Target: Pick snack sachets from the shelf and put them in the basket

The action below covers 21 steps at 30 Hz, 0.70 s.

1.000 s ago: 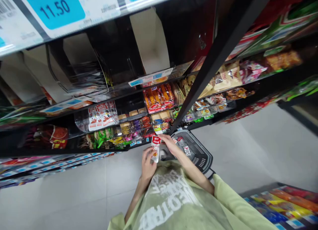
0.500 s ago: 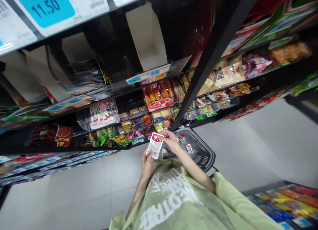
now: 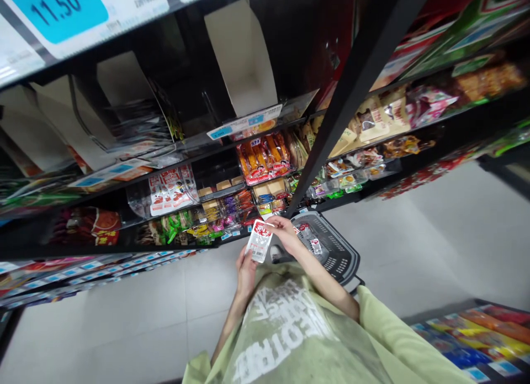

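Between my two hands is a small snack packet (image 3: 259,242), white and silvery with a red top and a barcode near its lower end. My left hand (image 3: 245,269) pinches the lower left corner. At the upper right edge, my right hand (image 3: 285,233) grips it with thumb and fingers. Just right of my hands, a grey shopping basket (image 3: 345,251) stands low beside my body. Inside it lie a few red and white packets (image 3: 316,246). My right forearm crosses in front of part of the basket.
Black shelves (image 3: 165,251) full of packaged snacks run across in front of me. A dark slanting post (image 3: 327,135) rises near the basket. Overhead, a shelf edge carries a blue price label (image 3: 62,11). Another display of bright packets (image 3: 476,334) stands at the lower right, on pale floor tiles (image 3: 144,317).
The view has shifted very slightly. Both hands keep the packet in nearly the same place, and its face is a little sharper now.
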Each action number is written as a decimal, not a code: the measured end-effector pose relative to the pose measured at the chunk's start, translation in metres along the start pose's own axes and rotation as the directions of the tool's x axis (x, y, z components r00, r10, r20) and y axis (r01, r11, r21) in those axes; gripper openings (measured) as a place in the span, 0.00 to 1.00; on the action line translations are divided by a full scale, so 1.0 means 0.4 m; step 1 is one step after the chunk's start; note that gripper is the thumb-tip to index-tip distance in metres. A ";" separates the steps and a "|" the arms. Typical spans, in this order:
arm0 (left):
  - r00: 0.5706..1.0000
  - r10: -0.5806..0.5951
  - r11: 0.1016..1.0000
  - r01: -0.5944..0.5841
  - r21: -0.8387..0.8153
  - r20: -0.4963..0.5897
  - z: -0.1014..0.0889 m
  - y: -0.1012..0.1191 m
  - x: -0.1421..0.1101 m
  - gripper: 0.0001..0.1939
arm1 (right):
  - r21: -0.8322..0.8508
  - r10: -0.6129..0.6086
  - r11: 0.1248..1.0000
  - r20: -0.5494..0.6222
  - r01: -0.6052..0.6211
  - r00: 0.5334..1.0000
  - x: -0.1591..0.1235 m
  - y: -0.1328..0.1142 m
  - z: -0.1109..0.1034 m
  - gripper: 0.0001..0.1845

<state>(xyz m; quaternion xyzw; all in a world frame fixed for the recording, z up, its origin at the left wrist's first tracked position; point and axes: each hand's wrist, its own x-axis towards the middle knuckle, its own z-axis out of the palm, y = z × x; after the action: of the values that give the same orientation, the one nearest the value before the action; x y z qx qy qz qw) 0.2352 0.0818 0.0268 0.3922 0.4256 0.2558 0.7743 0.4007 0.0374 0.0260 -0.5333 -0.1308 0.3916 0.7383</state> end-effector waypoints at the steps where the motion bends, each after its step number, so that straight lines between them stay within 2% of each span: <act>1: 1.000 -0.003 1.000 0.003 -0.005 -0.004 0.001 0.001 0.000 0.22 | 0.010 0.001 1.000 0.008 -0.001 1.000 0.001 -0.001 0.000 0.13; 10: 0.999 -0.026 0.999 0.026 -0.029 -0.024 0.006 0.002 0.007 0.20 | 0.025 0.050 0.998 0.042 -0.051 0.998 0.007 -0.018 -0.004 0.14; 13: 0.998 -0.064 0.997 0.064 -0.034 0.002 0.010 0.008 0.002 0.23 | 0.122 0.092 0.986 0.176 -0.114 0.980 0.001 -0.042 -0.007 0.15; 17: 0.990 -0.126 0.992 0.127 -0.016 0.059 0.003 0.018 -0.002 0.30 | 0.213 0.105 0.956 0.387 -0.200 0.916 -0.010 -0.073 -0.003 0.21; 19: 0.990 -0.125 0.992 0.127 -0.023 0.065 -0.004 0.020 0.000 0.30 | 0.178 0.090 0.967 0.429 -0.181 0.899 -0.013 -0.075 0.000 0.23; 21: 0.991 -0.113 0.993 0.115 -0.019 0.075 -0.011 0.019 0.003 0.26 | 0.109 0.060 0.987 0.419 -0.116 0.906 -0.013 -0.067 0.001 0.26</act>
<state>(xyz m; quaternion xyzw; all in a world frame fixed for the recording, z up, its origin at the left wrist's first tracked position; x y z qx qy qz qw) 0.2315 0.0887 0.0308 0.3675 0.4155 0.2014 0.8073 0.4087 0.0305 0.0511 -0.3935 -0.2342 0.5365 0.7089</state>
